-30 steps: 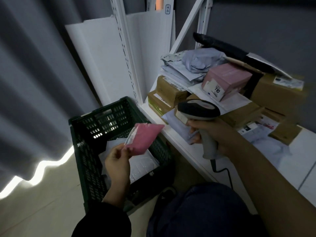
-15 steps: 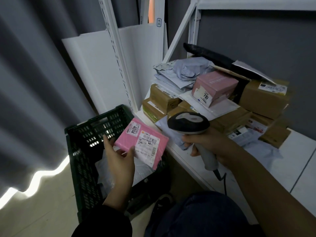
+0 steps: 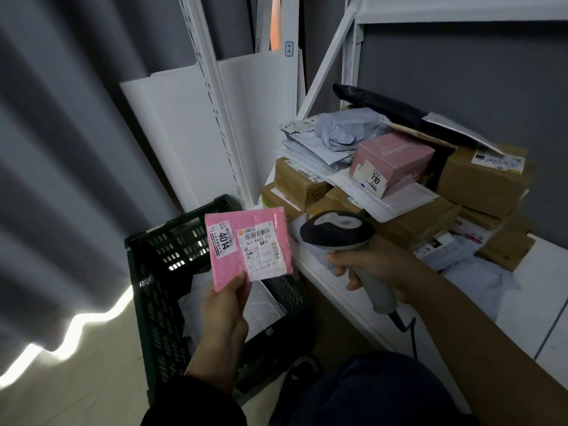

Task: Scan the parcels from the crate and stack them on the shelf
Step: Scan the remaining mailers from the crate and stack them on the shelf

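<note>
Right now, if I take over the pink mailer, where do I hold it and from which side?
I'd pinch the pink mailer by its bare top edge, from above. It is thin and flat; labels cover the middle and right, the left grip has the lower left corner, and the scanner crowds its right.

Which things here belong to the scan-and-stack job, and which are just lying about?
Job: pink parcel in left hand; scanner in right hand; crate; shelf; stacked parcels.
Lying about: white panels leaning behind the crate; grey curtain.
</note>
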